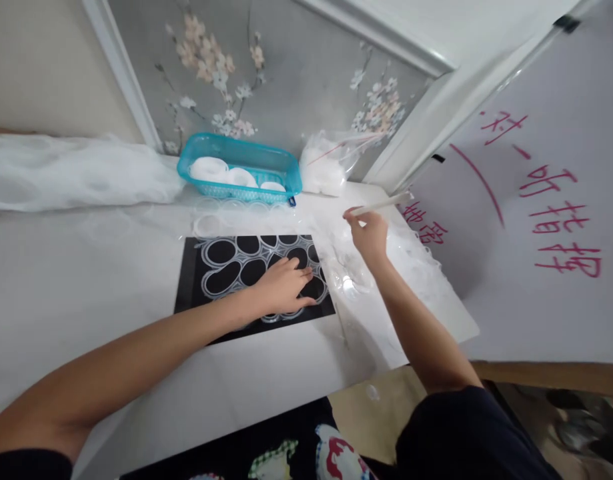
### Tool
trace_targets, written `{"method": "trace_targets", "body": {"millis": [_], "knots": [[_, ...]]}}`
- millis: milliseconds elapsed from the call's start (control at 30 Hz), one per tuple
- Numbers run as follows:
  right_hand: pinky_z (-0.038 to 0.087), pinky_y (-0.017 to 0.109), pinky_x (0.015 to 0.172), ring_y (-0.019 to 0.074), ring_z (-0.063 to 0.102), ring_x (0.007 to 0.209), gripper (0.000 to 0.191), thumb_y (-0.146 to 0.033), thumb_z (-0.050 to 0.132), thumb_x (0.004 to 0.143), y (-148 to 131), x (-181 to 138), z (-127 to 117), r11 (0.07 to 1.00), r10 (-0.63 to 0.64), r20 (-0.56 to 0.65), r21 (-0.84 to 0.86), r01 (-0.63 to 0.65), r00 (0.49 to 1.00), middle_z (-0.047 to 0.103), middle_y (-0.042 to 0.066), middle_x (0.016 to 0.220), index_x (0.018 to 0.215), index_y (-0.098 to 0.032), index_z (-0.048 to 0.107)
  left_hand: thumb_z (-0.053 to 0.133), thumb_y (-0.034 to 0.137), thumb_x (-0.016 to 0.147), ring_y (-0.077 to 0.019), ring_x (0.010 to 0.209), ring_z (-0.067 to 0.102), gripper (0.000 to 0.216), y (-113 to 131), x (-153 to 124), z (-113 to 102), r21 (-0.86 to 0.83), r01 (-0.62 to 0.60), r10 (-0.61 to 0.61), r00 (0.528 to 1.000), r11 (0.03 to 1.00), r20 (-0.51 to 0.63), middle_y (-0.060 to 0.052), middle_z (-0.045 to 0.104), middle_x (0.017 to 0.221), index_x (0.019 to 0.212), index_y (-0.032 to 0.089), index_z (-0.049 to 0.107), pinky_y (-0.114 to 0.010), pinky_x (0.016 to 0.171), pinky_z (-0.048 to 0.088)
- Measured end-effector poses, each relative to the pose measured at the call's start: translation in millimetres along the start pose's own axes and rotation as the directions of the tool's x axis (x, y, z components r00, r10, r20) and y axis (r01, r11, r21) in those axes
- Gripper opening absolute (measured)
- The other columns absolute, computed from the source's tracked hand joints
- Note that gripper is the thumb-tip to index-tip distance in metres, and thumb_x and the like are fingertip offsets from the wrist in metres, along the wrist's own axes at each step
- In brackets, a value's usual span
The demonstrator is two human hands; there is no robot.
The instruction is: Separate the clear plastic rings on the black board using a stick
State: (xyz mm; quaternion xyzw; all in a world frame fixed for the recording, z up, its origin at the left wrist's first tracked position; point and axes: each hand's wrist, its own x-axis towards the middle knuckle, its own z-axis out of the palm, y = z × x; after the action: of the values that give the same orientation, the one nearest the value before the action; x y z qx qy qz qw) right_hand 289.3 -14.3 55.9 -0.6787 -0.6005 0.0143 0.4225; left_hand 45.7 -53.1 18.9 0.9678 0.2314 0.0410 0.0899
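My left hand lies flat, fingers stretched out, on a clear plastic sheet of oval cups that rests on a black mat. My right hand is raised just right of the mat, its fingers pinched round a thin white stick that points up and to the right. Crumpled clear plastic film lies under and beside that hand.
A turquoise basket holding white round pieces stands at the back. A clear bag of white items sits to its right. White cloth lies at the back left. A whiteboard with red writing leans at the right.
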Motion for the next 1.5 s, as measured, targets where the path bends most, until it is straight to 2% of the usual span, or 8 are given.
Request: {"method": "trace_targets", "body": {"millis": [233,400,533,667,867,1000,1267,1500], "knots": [[0.051,0.032,0.072,0.0209,0.07,0.078,0.024,-0.04,0.064,0.08,-20.4,-52.0,11.6,0.913,0.152,0.151,0.358,-0.198,0.977,0.077,0.006,0.082,0.073,-0.018,0.073,0.061,0.049,0.094,-0.0284,0.107,0.06,0.046,-3.4,-22.4,-0.7,-0.001,0.005,-0.006,0.999,1.0,-0.048,-0.012,0.068,0.133,0.124,0.015,0.07,-0.038,0.086,0.043],[0.054,0.035,0.075,0.0201,0.07,0.077,0.024,-0.041,0.071,0.074,-21.8,-58.5,13.8,0.775,0.242,0.174,0.558,-0.298,0.954,0.077,0.006,0.08,0.078,-0.018,0.072,0.058,0.046,0.097,-0.0262,0.099,0.061,0.038,-4.4,-32.3,-11.0,-0.018,0.002,-0.002,1.0,1.0,-0.022,-0.01,0.076,0.112,0.111,0.015,0.075,-0.037,0.084,0.044],[0.056,0.037,0.08,0.0207,0.072,0.08,0.026,-0.043,0.074,0.075,-12.8,-60.1,15.7,0.687,0.291,0.184,0.642,-0.339,0.939,0.076,0.007,0.079,0.08,-0.017,0.071,0.049,0.036,0.102,-0.0236,0.09,0.064,0.035,-7.9,-22.4,-14.1,-0.001,0.014,-0.014,1.0,1.0,-0.01,-0.009,0.076,0.089,0.104,0.015,0.076,-0.035,0.082,0.047],[0.058,0.036,0.074,0.0214,0.073,0.074,0.033,-0.05,0.075,0.074,-1.6,-69.4,21.7,0.727,0.288,0.224,0.582,-0.365,0.931,0.076,0.008,0.082,0.076,-0.017,0.071,0.042,0.026,0.103,-0.0211,0.083,0.069,0.035,-20.6,1.5,-14.9,-0.034,0.076,-0.078,0.996,0.997,-0.04,-0.009,0.075,0.088,0.11,0.018,0.075,-0.033,0.075,0.05],[0.059,0.033,0.068,0.0213,0.074,0.072,0.033,-0.052,0.069,0.082,2.5,-82.9,20.5,0.833,0.233,0.162,0.476,-0.283,0.959,0.076,0.008,0.095,0.079,-0.019,0.072,0.043,0.026,0.099,-0.0217,0.08,0.073,0.035,-33.4,31.5,-18.7,-0.061,0.186,-0.181,0.981,0.981,0.068,-0.007,0.078,0.092,0.12,0.023,0.071,-0.031,0.066,0.05],[0.058,0.031,0.066,0.02,0.073,0.073,0.026,-0.044,0.066,0.086,-2.7,-85.7,16.5,0.866,0.139,0.323,0.419,-0.273,0.936,0.077,0.006,0.092,0.079,-0.021,0.073,0.045,0.025,0.096,-0.0218,0.071,0.071,0.038,-34.9,35.6,-20.2,-0.036,0.2,-0.193,0.971,0.979,0.143,-0.007,0.077,0.085,0.127,0.023,0.067,-0.029,0.059,0.046],[0.053,0.029,0.057,0.0144,0.068,0.061,0.02,-0.035,0.059,0.092,-10.5,-88.5,17.7,0.877,0.184,0.393,0.348,-0.331,0.901,0.076,0.005,0.093,0.084,-0.021,0.071,0.047,0.03,0.097,-0.0268,0.076,0.073,0.036,-33.8,38.9,-22.2,-0.049,0.296,-0.272,0.921,0.954,0.28,-0.006,0.076,0.083,0.131,0.02,0.059,-0.031,0.056,0.041],[0.049,0.029,0.051,0.0143,0.065,0.055,0.019,-0.033,0.057,0.094,-9.6,-90.5,16.2,0.914,0.218,0.423,0.227,-0.336,0.879,0.077,0.005,0.087,0.084,-0.021,0.069,0.046,0.03,0.097,-0.0249,0.073,0.072,0.034,-35.4,45.2,-22.7,-0.106,0.358,-0.298,0.881,0.928,0.368,-0.004,0.074,0.078,0.128,0.019,0.055,-0.031,0.058,0.042]]}}
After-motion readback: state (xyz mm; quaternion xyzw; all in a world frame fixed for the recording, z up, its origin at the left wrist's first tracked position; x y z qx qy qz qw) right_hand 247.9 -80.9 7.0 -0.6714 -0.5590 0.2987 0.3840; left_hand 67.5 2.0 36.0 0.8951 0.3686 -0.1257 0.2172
